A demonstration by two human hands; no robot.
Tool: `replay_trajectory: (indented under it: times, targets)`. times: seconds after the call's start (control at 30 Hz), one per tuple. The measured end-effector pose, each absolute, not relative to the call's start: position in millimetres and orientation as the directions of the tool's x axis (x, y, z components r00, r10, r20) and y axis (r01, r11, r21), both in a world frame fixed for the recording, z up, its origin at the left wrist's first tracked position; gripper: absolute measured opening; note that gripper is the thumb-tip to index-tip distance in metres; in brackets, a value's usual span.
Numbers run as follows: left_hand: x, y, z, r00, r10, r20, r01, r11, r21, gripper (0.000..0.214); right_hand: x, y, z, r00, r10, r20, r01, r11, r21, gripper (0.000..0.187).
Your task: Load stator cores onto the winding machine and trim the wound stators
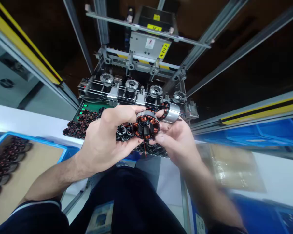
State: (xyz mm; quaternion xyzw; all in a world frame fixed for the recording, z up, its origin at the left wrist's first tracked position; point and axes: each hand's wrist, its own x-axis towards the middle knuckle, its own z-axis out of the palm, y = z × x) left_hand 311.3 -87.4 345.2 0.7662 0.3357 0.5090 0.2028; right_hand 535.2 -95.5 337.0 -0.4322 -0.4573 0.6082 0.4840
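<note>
My left hand point(104, 139) is shut around a copper-wound motor stator point(146, 125), its fingers over the top edge. Thin copper lead wires hang from the stator's underside. My right hand point(173, 139) grips a silver cylindrical motor housing point(173, 112) with a second copper-wound ring point(164, 110) at its end. Its fingertips also reach the stator's right side. Part of the housing is hidden behind my right thumb and fingers.
A heap of dark wound stators point(80, 123) lies below my hands. Behind stands a machine fixture with a row of round metal holders point(132, 85) and a green circuit board point(92, 107). A blue tray point(34, 146) of stators sits left, blue bins point(258, 133) right.
</note>
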Motion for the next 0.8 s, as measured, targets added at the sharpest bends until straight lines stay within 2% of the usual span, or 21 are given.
replay_trajectory:
  times: [0.1, 0.23, 0.3, 0.4, 0.47, 0.53, 0.6, 0.67, 0.73, 0.8]
  targets:
    - [281, -100, 339, 0.144, 0.748, 0.648, 0.379, -0.646, 0.662, 0.041, 508, -94, 339, -0.247, 0.963, -0.103, -0.152, -0.144, -0.978, 0.071]
    - [247, -103, 331, 0.094, 0.726, 0.682, 0.441, -0.644, 0.625, 0.036, 472, -86, 335, -0.337, 0.932, -0.132, -0.098, -0.175, -0.98, 0.072]
    - [232, -103, 327, 0.106, 0.712, 0.695, 0.441, -0.66, 0.609, 0.028, 455, -79, 333, -0.374, 0.919, -0.126, -0.084, -0.17, -0.982, 0.07]
    - [208, -102, 323, 0.177, 0.707, 0.685, 0.545, -0.65, 0.53, 0.018, 436, -64, 332, -0.444, 0.885, -0.14, -0.042, -0.177, -0.983, 0.068]
    - [186, -96, 319, 0.205, 0.716, 0.667, 0.633, -0.617, 0.467, 0.011, 428, -46, 332, -0.495, 0.85, -0.181, 0.03, -0.192, -0.981, 0.063]
    - [158, -81, 309, 0.18, 0.748, 0.64, 0.69, -0.559, 0.46, 0.007, 421, -20, 328, -0.526, 0.822, -0.219, 0.135, -0.174, -0.976, 0.06]
    - [123, -52, 291, 0.113, 0.806, 0.581, 0.719, -0.47, 0.512, 0.018, 412, 13, 319, -0.545, 0.806, -0.232, 0.267, -0.095, -0.959, 0.062]
    - [89, -11, 263, 0.061, 0.861, 0.505, 0.737, -0.38, 0.558, 0.033, 397, 48, 305, -0.573, 0.785, -0.236, 0.436, 0.048, -0.899, 0.06]
    - [63, 32, 230, 0.019, 0.916, 0.401, 0.749, -0.278, 0.601, 0.045, 377, 81, 289, -0.599, 0.757, -0.262, 0.621, 0.232, -0.749, 0.05]
    - [52, 71, 196, 0.007, 0.96, 0.28, 0.782, -0.18, 0.597, 0.046, 351, 108, 270, -0.605, 0.743, -0.284, 0.75, 0.413, -0.516, 0.037]
